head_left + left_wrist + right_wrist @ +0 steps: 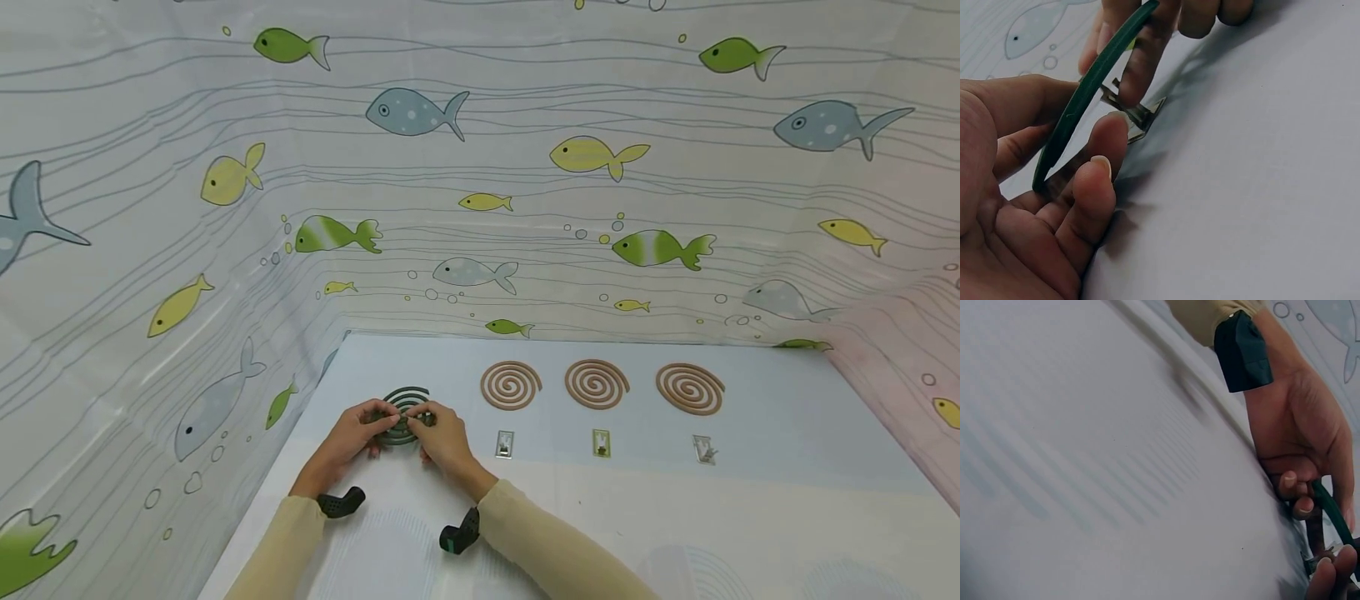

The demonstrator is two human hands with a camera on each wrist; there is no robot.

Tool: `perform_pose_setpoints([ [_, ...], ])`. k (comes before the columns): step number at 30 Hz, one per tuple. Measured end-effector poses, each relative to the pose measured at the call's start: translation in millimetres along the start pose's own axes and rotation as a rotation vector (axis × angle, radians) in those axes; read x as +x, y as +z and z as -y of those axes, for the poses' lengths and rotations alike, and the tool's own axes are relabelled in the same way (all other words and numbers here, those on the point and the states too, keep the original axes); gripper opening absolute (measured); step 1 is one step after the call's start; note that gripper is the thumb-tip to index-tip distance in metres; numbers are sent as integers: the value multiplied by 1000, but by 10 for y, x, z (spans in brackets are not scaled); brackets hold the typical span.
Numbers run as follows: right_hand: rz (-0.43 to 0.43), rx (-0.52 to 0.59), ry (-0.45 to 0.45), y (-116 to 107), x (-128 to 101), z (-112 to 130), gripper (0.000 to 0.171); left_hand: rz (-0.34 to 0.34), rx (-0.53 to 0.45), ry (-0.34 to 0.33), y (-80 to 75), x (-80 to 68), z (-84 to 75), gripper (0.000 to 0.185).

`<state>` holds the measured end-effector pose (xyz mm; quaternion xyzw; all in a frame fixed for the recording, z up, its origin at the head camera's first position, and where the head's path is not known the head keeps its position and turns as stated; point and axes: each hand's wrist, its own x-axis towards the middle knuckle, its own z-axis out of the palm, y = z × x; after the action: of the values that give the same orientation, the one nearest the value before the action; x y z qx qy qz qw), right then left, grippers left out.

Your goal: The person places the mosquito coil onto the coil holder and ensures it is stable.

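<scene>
Head view shows both hands meeting at the lower middle-left of the frame, on a pale blue table (pixel 750 467). The left hand (pixel 347 440) and the right hand (pixel 444 442) both hold a dark green spiral coil (pixel 406 402), with the fingers curled around its edges. The coil is lifted a little from the table and tilted.

Left wrist view shows the coil (pixel 1094 84) from its edge, as a thin green band running from the upper middle to the lower left. The left thumb and fingers (pixel 1094 187) are bent close around it. Under the coil, a small metal stand (pixel 1138 112) is touched by the fingers of the right hand. Right wrist view is blurred, but the left hand (pixel 1297 425) grips the green edge at the right side.

To the right of the hands, three brown coils (pixel 597 383) lie flat in a row, and below each one lies a small metal stand (pixel 601 442). A curtain with fish print (pixel 480 167) surrounds the table.
</scene>
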<state>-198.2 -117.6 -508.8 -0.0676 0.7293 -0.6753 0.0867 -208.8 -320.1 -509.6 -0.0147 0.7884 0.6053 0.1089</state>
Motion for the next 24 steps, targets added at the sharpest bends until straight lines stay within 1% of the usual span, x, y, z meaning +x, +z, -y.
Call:
perform_pose_setpoints([
  [9,-20,-19,-2,-26,42,8,13,1,-3,18,1,6,-11,40],
  [15,-52,-22,-35,-55,96,43,14,-42,-48,61,-3,29,-40,39],
  [18,-80,0,-46,-90,125,67,15,-47,-80,76,-2,42,-56,41],
  [22,-115,46,-46,-128,139,70,15,-41,-120,69,5,44,-60,43],
  [24,-120,50,-44,-138,132,58,15,-34,-127,69,12,44,-51,44],
])
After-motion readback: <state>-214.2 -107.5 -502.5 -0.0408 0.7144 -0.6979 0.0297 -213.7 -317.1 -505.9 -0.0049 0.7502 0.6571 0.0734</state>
